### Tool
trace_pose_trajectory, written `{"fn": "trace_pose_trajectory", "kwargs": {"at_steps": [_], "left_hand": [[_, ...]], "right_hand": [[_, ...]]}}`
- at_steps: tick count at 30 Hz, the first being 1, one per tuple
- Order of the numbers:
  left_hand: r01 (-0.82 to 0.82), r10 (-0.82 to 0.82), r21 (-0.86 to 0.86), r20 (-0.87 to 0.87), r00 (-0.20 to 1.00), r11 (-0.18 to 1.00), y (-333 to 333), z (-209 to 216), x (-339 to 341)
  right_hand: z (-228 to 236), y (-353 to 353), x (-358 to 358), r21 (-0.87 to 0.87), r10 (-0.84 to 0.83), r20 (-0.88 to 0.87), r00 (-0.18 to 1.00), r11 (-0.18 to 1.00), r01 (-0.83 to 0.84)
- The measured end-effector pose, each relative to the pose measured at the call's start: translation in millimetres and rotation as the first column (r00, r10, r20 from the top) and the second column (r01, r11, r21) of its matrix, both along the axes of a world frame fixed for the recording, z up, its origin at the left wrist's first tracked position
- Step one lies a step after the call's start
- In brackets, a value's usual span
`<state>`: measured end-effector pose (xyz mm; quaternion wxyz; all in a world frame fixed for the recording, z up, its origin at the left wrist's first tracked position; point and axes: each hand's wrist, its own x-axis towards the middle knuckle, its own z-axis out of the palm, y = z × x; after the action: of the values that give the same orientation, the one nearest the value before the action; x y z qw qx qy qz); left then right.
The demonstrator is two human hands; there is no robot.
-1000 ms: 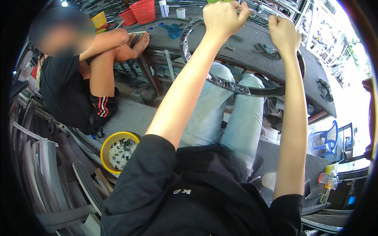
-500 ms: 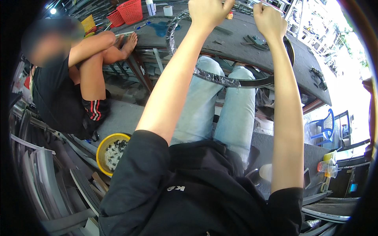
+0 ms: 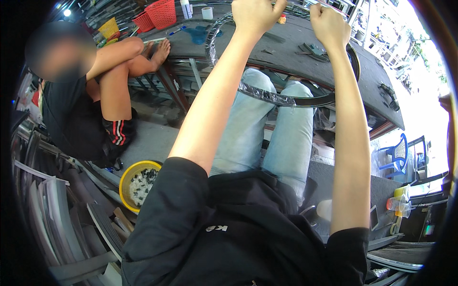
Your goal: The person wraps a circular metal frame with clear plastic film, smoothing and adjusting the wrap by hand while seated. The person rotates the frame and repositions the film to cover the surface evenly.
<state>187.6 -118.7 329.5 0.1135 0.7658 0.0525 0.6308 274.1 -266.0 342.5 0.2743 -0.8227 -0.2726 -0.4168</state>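
Note:
A large black hoop (image 3: 269, 96), partly wrapped in shiny clear plastic film, lies tilted between the workbench edge and my knees. My left hand (image 3: 257, 16) is closed at its far left part, thumb uppermost. At the far right part my right hand (image 3: 330, 24) makes a fist, a short gap from the left. The undersides of both hands are hidden, so how the fingers grip the hoop does not show. Film covers the left side and much of the near side; the near right stretch is bare black.
Along the dark workbench (image 3: 276, 47) are red baskets (image 3: 161, 13), a white cup (image 3: 207, 13), a blue stain and dark tools (image 3: 314, 51). A seated person (image 3: 71, 105) rests a foot on its left end. A yellow tub (image 3: 126, 186) holds small pieces; a blue chair (image 3: 397, 155) stands right.
The whole view has shifted slightly to the right. Both hands stay closed at the hoop's far side, with hardly any movement relative to it.

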Motion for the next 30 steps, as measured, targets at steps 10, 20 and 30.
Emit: {"fn": "trace_pose_trajectory", "kwargs": {"at_steps": [10, 20, 30], "left_hand": [[0.002, -0.003, 0.043, 0.034, 0.999, 0.999, 1.5, -1.3, 2.3], [0.015, -0.021, 0.077, 0.075, 0.997, 0.997, 3.3, -2.2, 3.3], [-0.018, 0.012, 0.099, 0.063, 0.998, 0.995, 4.4, -3.1, 2.7]], "right_hand": [[-0.8, -0.3, 1.7, 0.012, -0.004, 0.055, 0.998, 1.0, 0.004], [-3.8, -1.0, 23.0, -0.118, -0.072, -0.029, 0.997, 0.991, 0.068], [-3.9, -1.6, 20.7, -0.118, -0.073, -0.011, 0.997, 0.99, 0.072]]}}
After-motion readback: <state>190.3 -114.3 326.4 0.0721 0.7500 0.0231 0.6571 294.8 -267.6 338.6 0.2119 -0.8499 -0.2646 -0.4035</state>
